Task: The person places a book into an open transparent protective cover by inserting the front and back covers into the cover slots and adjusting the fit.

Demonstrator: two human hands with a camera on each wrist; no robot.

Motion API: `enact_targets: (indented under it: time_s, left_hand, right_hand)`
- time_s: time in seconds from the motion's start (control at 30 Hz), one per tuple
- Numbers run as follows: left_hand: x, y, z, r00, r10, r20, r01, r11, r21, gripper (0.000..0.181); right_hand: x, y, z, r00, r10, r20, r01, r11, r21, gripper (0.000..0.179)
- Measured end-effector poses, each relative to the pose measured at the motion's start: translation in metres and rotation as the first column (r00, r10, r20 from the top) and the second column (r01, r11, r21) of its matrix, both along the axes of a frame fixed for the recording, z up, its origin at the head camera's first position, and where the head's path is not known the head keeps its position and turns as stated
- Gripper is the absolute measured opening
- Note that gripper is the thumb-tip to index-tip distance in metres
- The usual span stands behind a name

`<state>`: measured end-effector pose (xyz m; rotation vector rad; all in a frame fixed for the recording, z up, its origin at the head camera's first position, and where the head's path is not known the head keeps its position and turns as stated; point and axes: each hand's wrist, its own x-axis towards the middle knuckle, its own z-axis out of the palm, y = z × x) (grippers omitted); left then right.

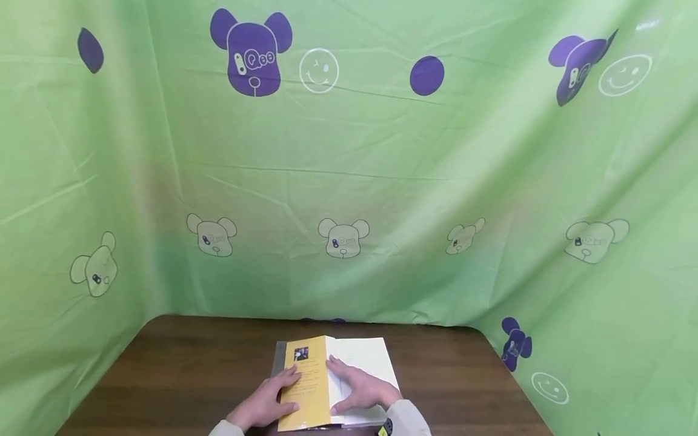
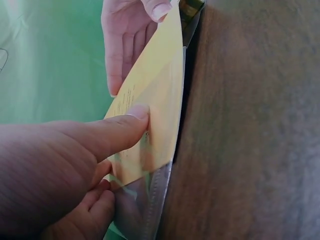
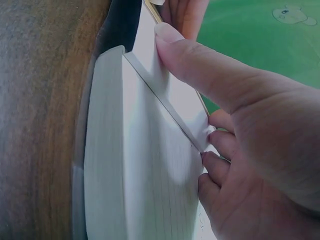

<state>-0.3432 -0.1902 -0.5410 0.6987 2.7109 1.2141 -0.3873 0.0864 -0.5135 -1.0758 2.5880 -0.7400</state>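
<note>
An open book (image 1: pixel 366 357) lies on the brown table, white pages to the right and a yellow cover flap (image 1: pixel 305 393) with a small photo and printed lines to the left. Clear plastic film (image 2: pixel 142 200) wraps the cover and reaches past the flap. My left hand (image 1: pixel 267 399) rests spread on the flap, its thumb pressed on the yellow paper near the lower edge. Across the fold, my right hand (image 1: pixel 360 387) lies on the white paper beside the flap. In the right wrist view its thumb (image 3: pixel 195 60) presses the paper near the yellow edge; the page block shows below.
The brown wooden table (image 1: pixel 207 357) extends around the book. A green cloth (image 1: pixel 382 151) printed with bear heads and smiley faces hangs behind the table and along both sides. A dark cover edge (image 1: pixel 279 357) shows left of the flap.
</note>
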Motion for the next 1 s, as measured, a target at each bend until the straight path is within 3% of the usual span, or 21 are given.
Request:
enact_targets:
  time_s: [0.57, 1.0]
  left_hand:
    - [0.009, 0.0, -0.008, 1.0, 0.011, 0.0, -0.011, 1.0, 0.013, 0.058]
    - [0.013, 0.002, -0.006, 1.0, 0.003, -0.016, -0.002, 1.0, 0.013, 0.055]
  right_hand:
    - [0.017, -0.011, -0.006, 1.0, -0.023, -0.019, 0.023, 1.0, 0.006, 0.094]
    - [0.026, -0.016, -0.002, 0.998, -0.054, -0.025, 0.054, 0.998, 0.024, 0.094]
